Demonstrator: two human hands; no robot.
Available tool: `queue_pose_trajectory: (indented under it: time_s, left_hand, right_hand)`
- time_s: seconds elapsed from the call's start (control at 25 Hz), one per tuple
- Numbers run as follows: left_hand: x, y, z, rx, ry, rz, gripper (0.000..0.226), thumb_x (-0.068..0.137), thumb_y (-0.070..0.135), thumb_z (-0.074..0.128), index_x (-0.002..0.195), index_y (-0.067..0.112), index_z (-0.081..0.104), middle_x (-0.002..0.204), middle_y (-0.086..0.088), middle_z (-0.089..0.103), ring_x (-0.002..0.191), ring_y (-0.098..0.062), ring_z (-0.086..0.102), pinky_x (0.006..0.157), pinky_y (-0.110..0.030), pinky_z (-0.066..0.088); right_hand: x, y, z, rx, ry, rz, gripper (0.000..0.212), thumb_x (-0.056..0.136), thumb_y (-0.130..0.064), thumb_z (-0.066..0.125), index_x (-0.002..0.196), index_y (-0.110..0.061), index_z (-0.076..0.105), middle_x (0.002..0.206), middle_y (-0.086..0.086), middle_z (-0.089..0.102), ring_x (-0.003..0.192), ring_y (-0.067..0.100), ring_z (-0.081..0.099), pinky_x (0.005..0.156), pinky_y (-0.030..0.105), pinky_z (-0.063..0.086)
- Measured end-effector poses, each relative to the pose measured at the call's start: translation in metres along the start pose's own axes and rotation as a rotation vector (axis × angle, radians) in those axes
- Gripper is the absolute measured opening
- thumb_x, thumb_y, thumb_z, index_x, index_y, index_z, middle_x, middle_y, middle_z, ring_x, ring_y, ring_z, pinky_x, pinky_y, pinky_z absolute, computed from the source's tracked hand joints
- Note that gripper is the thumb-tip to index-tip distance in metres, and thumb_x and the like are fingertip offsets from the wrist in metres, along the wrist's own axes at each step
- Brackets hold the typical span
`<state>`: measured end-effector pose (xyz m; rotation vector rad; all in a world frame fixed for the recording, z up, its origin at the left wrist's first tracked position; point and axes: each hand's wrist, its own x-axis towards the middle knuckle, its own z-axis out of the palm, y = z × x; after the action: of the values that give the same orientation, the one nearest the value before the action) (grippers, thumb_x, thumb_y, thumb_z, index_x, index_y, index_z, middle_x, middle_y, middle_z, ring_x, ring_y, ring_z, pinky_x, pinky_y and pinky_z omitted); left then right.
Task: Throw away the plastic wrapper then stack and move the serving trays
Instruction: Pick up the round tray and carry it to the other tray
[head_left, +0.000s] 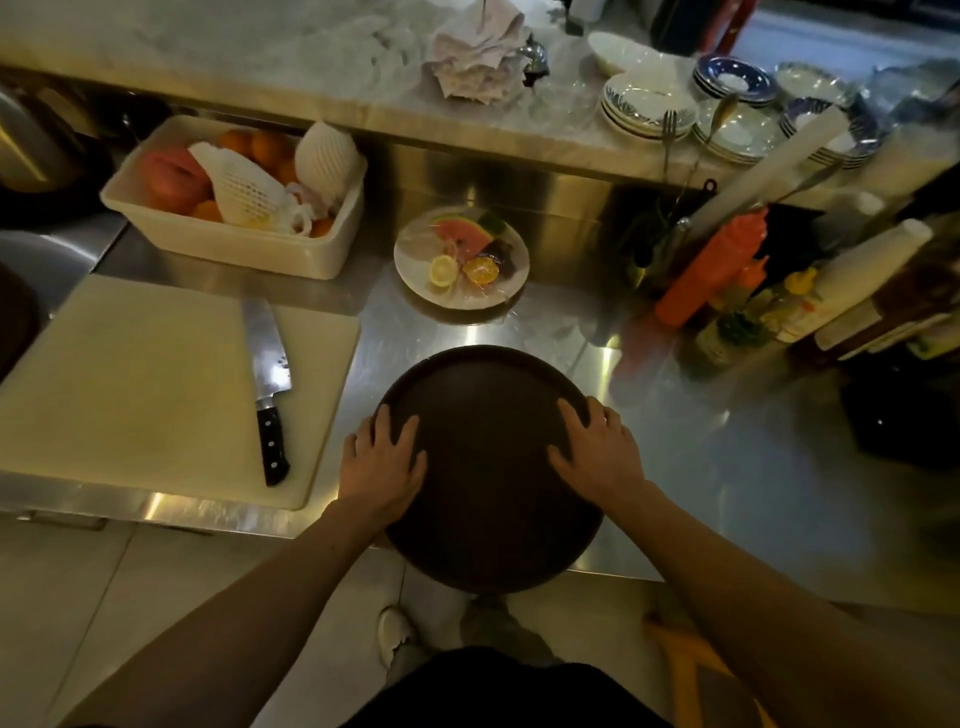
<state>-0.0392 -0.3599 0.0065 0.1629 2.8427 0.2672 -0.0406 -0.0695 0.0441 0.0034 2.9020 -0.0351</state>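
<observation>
Serving tray: dark, round, being rested on the steel counter, near edge overhanging.
Left hand: fingers spread, being pressed on tray's left rim.
Right hand: fingers spread, being pressed on right rim.

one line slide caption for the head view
Both hands, left and right, rest on a round brown tray overhanging the steel counter.

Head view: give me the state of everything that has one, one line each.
Serving tray: flat on the counter, near edge overhanging it.
Left hand: fingers spread on the tray's left rim.
Right hand: fingers spread on the tray's right rim.
Knife: lying on the cutting board, blade away from the person.
Fruit plate: holds cut fruit.
Bin: open, filled with fruit.
</observation>
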Motion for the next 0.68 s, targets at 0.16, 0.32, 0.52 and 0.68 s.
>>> queue_pose_trajectory:
  time_s: [0.16, 0.32, 0.52, 0.68]
  left_hand:
    - [0.011, 0.004, 0.007, -0.072, -0.044, -0.106, 0.059, 0.096, 0.049, 0.035, 0.148, 0.023, 0.025, 0.156, -0.018, 0.020, 0.142, -0.040, 0.024, 0.112, -0.052, 0.029]
    - [0.019, 0.004, 0.011, -0.125, -0.071, -0.170, 0.058, 0.095, 0.044, 0.041, 0.146, 0.022, 0.027, 0.154, -0.019, 0.018, 0.136, -0.043, 0.031, 0.102, -0.052, 0.042]
    - [0.025, -0.001, 0.012, -0.172, -0.109, -0.226, 0.051, 0.094, 0.043, 0.046, 0.139, 0.023, 0.034, 0.144, -0.018, 0.029, 0.129, -0.040, 0.036, 0.094, -0.051, 0.046]
    - [0.029, -0.003, 0.006, -0.214, -0.147, -0.228, 0.055, 0.089, 0.039, 0.059, 0.136, 0.021, 0.038, 0.137, -0.019, 0.033, 0.125, -0.040, 0.039, 0.096, -0.049, 0.046]
  right_hand:
    - [0.008, 0.019, 0.018, 0.090, -0.084, 0.133, 0.075, 0.088, -0.053, 0.048, 0.149, -0.022, 0.019, 0.149, 0.022, 0.030, 0.130, 0.042, 0.038, 0.099, 0.050, 0.044]
    - [0.010, 0.027, 0.032, 0.213, -0.156, 0.233, 0.075, 0.089, -0.050, 0.053, 0.149, -0.023, 0.018, 0.147, 0.022, 0.028, 0.129, 0.041, 0.038, 0.095, 0.048, 0.047]
    - [0.013, 0.029, 0.036, 0.360, -0.271, 0.291, 0.073, 0.088, -0.047, 0.057, 0.148, -0.023, 0.022, 0.136, 0.020, 0.039, 0.120, 0.038, 0.049, 0.094, 0.048, 0.050]
    - [0.015, 0.028, 0.036, 0.395, -0.299, 0.298, 0.071, 0.087, -0.045, 0.061, 0.146, -0.022, 0.027, 0.137, 0.020, 0.035, 0.122, 0.039, 0.045, 0.099, 0.049, 0.047]
